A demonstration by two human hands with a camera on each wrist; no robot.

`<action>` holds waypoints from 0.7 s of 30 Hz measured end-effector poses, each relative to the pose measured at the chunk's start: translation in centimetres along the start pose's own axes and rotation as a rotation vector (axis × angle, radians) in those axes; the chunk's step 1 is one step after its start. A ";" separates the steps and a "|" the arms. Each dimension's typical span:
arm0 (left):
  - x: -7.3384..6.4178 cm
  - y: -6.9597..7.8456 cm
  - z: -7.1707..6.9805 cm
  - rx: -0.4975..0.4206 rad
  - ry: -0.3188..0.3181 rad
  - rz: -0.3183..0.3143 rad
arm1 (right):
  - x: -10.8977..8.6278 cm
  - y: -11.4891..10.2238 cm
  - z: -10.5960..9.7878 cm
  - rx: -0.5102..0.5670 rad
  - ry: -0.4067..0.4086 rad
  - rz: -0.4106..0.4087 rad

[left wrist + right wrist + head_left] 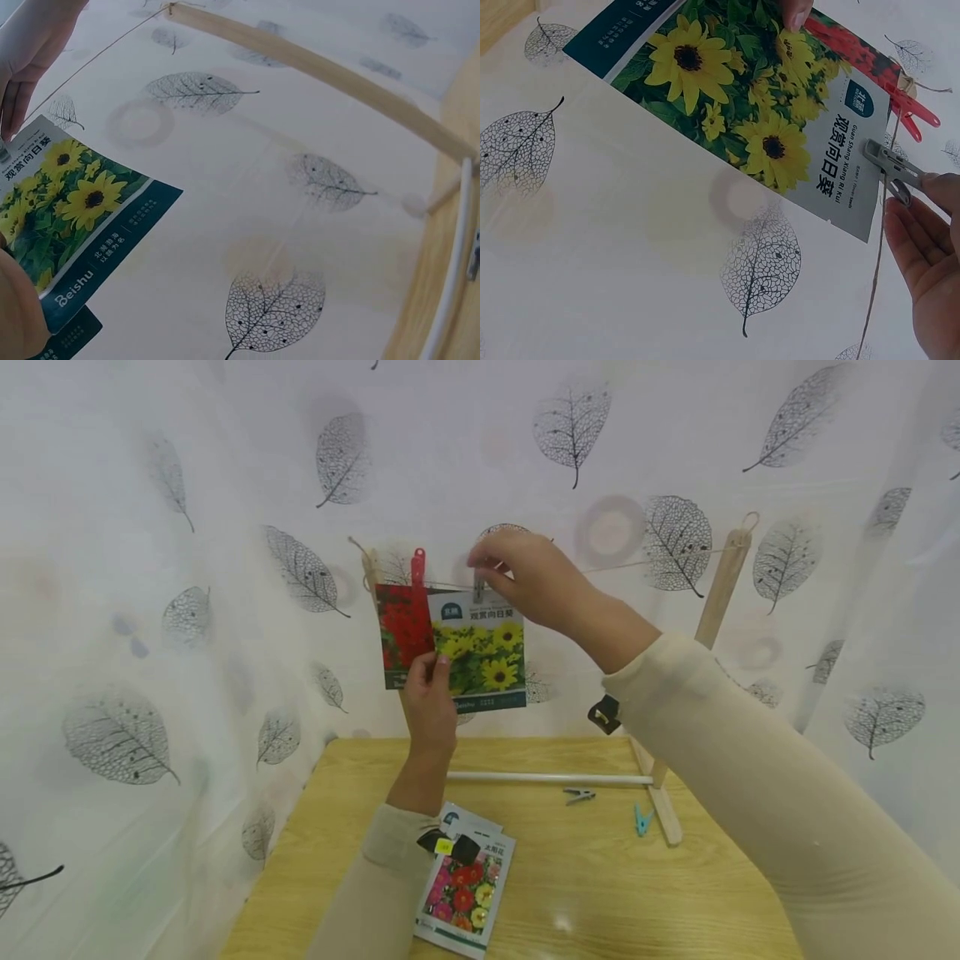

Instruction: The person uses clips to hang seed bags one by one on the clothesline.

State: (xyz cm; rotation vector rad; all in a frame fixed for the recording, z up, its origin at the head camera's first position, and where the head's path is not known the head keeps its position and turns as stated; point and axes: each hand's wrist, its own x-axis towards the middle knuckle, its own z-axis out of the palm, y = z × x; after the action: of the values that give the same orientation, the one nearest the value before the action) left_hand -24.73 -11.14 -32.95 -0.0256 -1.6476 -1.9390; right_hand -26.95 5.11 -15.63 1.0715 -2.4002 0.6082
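My left hand [432, 706] pinches the left edge of a seed packet [491, 647] printed with yellow sunflowers, holding it up at a string [637, 562]. At the packet's top edge my right hand [546, 578] pinches the tail of a grey clothespin [892, 166] between thumb and fingers. The clothespin's tip overlaps the packet's top edge by the string; how firmly it bites cannot be seen. Just left, partly behind the sunflower packet, a packet with red flowers [400, 625] hangs from the string by a red clothespin [418, 567].
Wooden posts [723, 585] carry the string, with a white rod [551, 778] low between them. On the wooden table [600, 893] lie a grey clothespin [579, 795], a blue clothespin [642, 820] and stacked seed packets [465, 893]. A leaf-patterned curtain [225, 460] surrounds the table.
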 end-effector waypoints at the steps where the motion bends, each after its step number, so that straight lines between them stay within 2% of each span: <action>1: 0.0 0.0 0.0 -0.001 -0.001 0.002 | -0.1 0.0 0.0 -0.001 -0.003 0.003; 5: 0.0 -0.2 -0.1 0.006 -0.010 -0.011 | -0.3 -0.1 0.0 -0.005 -0.003 -0.003; 11: -0.1 -0.4 -0.2 0.028 -0.012 -0.041 | -0.7 -0.1 0.2 -0.003 -0.007 -0.064; 18: -0.2 -0.7 -0.5 -0.052 0.002 -0.052 | -1.1 -0.1 0.2 -0.011 0.004 -0.103; 21: -0.2 -0.8 -0.7 -0.082 0.019 -0.076 | -1.1 0.0 0.2 -0.014 0.005 -0.103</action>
State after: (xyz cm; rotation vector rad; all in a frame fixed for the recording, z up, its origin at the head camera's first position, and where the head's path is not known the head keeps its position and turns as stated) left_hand -24.64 -11.65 -33.97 0.0235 -1.5767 -2.0575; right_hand -26.29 5.61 -16.40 1.1776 -2.3254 0.5570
